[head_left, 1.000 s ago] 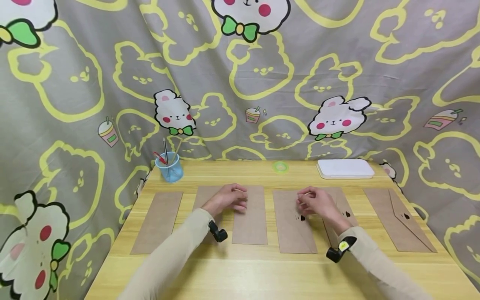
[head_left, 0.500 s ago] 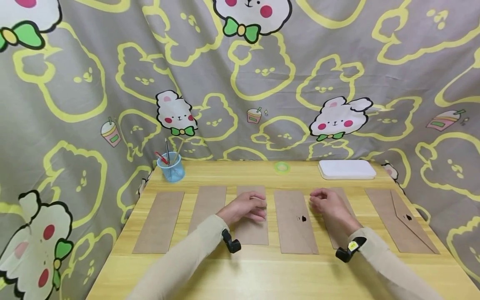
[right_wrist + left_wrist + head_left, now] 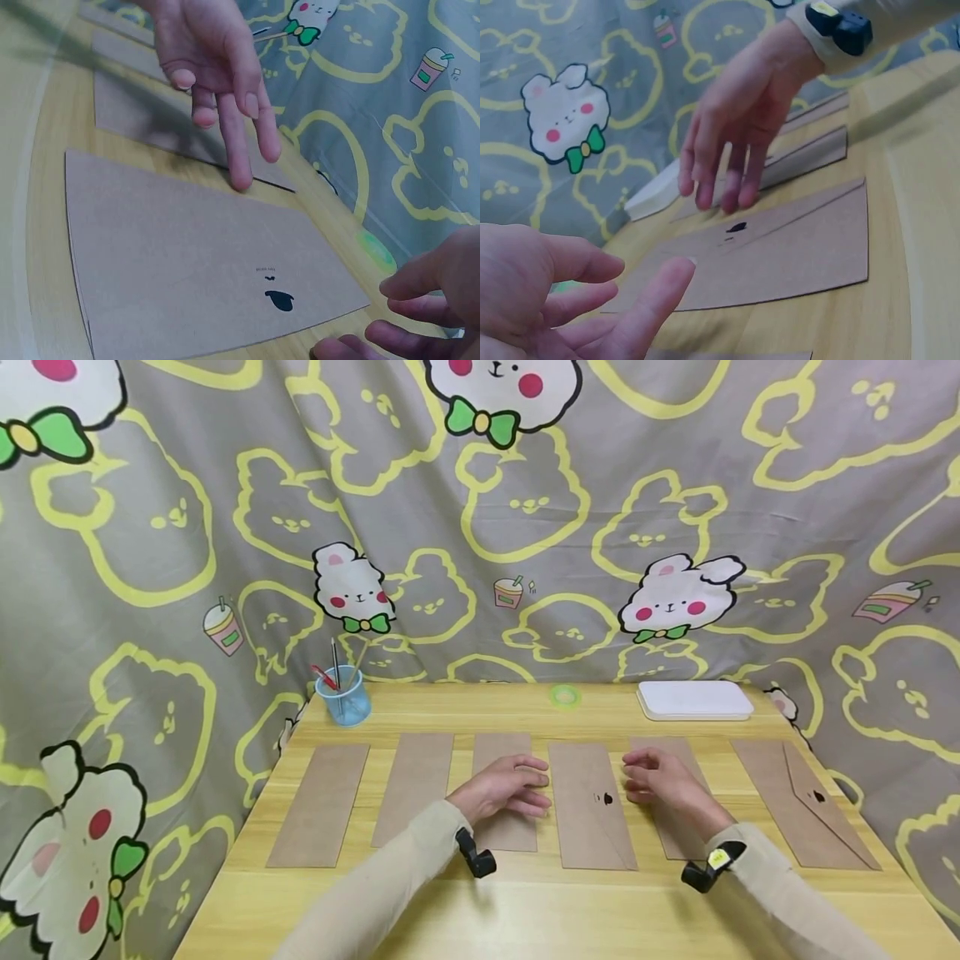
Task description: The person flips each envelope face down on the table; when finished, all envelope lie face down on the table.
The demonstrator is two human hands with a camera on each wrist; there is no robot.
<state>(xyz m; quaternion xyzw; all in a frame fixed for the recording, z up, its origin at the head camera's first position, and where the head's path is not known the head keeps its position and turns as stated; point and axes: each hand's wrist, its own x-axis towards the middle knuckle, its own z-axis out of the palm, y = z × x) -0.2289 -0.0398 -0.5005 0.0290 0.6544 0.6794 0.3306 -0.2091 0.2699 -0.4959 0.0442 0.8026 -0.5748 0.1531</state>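
Note:
Several brown paper envelopes lie in a row on the table. One envelope with a small black print [image 3: 592, 835] sits between my two hands. Just left of it, my left hand [image 3: 504, 789] hovers over the right part of a plain envelope [image 3: 501, 752], fingers spread and holding nothing. On the other side, my right hand [image 3: 667, 783] hangs above another envelope [image 3: 663, 745], partly hiding it, its fingers loosely bent around nothing. The left wrist view shows the right hand's fingers [image 3: 735, 176] pointing down behind the printed envelope [image 3: 810, 240].
At the back left stands a blue mesh pen cup [image 3: 348, 703] with pens. A green tape roll [image 3: 565, 696] and a white case [image 3: 693, 700] lie along the back edge. Two plain envelopes are at left; an envelope with a slanted flap [image 3: 802, 810] lies far right. A patterned curtain [image 3: 450, 527] hangs behind.
Both hands have moved to the right: the left from between two plain envelopes, the right off the printed envelope to over its neighbour. The envelopes stay in place.

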